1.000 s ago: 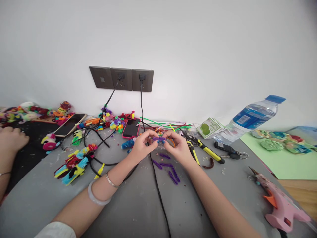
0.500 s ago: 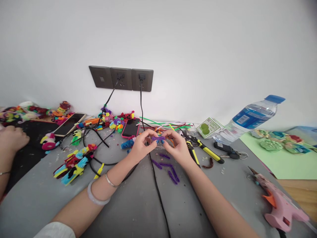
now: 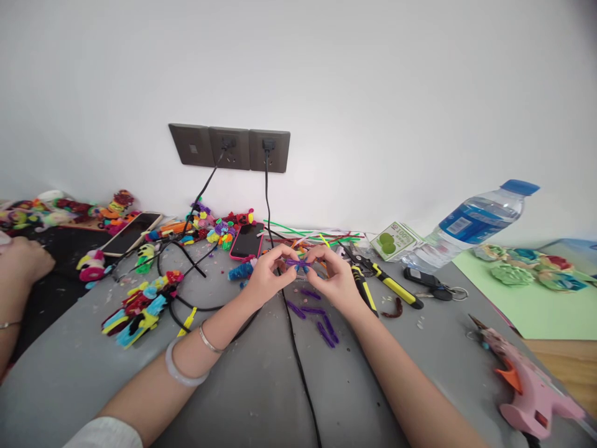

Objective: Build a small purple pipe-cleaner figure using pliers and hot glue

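Note:
My left hand (image 3: 269, 274) and my right hand (image 3: 332, 272) meet over the middle of the grey table. Between their fingertips they pinch a short purple pipe cleaner (image 3: 297, 262), one hand at each end. Both hands are closed, with thumbs pressed against index fingers. Just below them on the table lie several cut purple pipe cleaner pieces (image 3: 326, 328), some bent. A blue fuzzy roll (image 3: 240, 270) sits beside my left hand. Pliers with yellow and black handles (image 3: 394, 285) lie to the right of my right hand.
A black cable (image 3: 298, 354) crosses the table under my hands. On the right are a pink glue gun (image 3: 532, 398), a key fob (image 3: 422, 278) and a tilted water bottle (image 3: 471, 224). Pipe cleaner figures (image 3: 140, 308) and phones (image 3: 133, 234) lie left. Another person's hand (image 3: 28, 261) rests far left.
The purple pipe cleaner appears slightly thinner or turned between my fingertips. Both hands stay in nearly the same place; the view has shifted very slightly.

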A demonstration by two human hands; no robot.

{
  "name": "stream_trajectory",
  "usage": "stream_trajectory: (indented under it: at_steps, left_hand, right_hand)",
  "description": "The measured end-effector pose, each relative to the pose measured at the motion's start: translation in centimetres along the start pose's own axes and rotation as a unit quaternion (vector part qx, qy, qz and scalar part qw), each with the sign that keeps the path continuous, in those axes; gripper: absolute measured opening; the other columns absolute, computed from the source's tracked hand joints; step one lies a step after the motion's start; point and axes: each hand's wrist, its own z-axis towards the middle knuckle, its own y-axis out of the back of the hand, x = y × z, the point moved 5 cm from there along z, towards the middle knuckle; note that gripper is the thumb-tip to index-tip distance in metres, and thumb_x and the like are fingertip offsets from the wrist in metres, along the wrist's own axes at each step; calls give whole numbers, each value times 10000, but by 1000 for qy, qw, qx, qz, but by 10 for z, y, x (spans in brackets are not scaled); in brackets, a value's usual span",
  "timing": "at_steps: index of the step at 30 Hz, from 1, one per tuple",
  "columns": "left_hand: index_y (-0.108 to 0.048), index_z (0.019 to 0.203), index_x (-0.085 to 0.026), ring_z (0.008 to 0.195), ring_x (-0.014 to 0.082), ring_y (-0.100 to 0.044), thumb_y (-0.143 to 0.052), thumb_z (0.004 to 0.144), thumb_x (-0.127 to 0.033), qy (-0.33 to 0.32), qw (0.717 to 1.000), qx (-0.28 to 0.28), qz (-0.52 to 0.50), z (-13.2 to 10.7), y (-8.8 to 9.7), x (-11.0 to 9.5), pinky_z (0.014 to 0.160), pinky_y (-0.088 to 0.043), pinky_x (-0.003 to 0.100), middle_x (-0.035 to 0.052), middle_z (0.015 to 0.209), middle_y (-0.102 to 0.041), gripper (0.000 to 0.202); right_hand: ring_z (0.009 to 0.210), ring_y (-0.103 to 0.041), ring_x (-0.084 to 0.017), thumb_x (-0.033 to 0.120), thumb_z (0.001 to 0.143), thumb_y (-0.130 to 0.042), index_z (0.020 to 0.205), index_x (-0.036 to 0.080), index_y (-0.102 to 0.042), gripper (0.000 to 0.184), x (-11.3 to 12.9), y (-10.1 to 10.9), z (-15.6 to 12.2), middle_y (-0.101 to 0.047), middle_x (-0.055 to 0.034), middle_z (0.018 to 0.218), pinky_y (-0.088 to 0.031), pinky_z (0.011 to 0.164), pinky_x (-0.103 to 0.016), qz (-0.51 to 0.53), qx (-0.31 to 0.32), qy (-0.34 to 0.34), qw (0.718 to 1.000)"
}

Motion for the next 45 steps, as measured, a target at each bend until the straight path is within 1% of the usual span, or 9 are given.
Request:
stream_trajectory:
  at_steps: [6,12,15,19,28,34,40,45]
  left_hand:
    - [-572,876,-179,781,136,-569,-560,762,-169,5,1000,4,-11,-1,-2,1,665,-464,223,31,884,-607,115]
    - [-548,986,-187,914,163,-575,-589,819,-204,4,999,-6,-38,-2,-1,5,715,-475,226,49,954,-572,173]
    - [-544,985,-189,879,154,-562,-572,851,-217,-3,999,-16,-46,-2,2,7,723,-473,231,44,938,-561,139]
    - [-561,958,-187,845,149,-546,-564,849,-212,-12,999,-37,-30,-1,5,5,725,-469,236,38,915,-554,111]
    - [-597,932,-179,820,149,-572,-611,847,-271,-29,998,-53,-28,-1,6,-1,696,-490,239,47,903,-592,126]
    - [-616,928,-174,828,160,-606,-647,831,-313,-30,997,-61,-24,0,6,1,712,-515,257,59,898,-621,172]
    - [-628,930,-176,791,147,-602,-633,834,-271,-42,997,-59,-21,0,7,1,684,-508,246,55,900,-631,135]
    - [-632,931,-173,768,140,-591,-622,837,-250,-40,997,-58,-17,-1,7,1,680,-502,242,53,894,-633,122]
  right_hand:
    - [787,-553,-157,63,762,-556,868,242,-550,208,1,-1,1,-584,12,834,-431,750,-299,7,-3,-2,1000]
    - [826,-554,-171,70,774,-551,873,243,-553,200,-3,1,0,-586,1,852,-430,774,-313,16,-13,-14,1000]
    - [845,-555,-180,72,774,-554,883,243,-557,203,-6,3,0,-582,-6,858,-431,783,-323,15,-25,-13,999]
    - [860,-557,-183,61,764,-552,890,242,-556,220,-8,5,0,-579,-12,878,-434,796,-328,17,-38,-14,999]
    - [865,-555,-185,89,778,-563,892,239,-549,189,-6,6,1,-571,-20,882,-445,794,-331,16,-40,-15,999]
    - [866,-560,-191,110,793,-561,891,240,-544,164,-7,7,0,-573,-25,878,-454,775,-333,7,-43,-22,999]
    - [838,-556,-178,76,787,-552,893,237,-555,193,-7,7,1,-572,-16,877,-447,766,-321,7,-42,-12,999]
    - [837,-560,-177,85,785,-555,889,235,-552,183,-6,7,1,-570,-14,871,-450,764,-317,6,-42,-11,999]
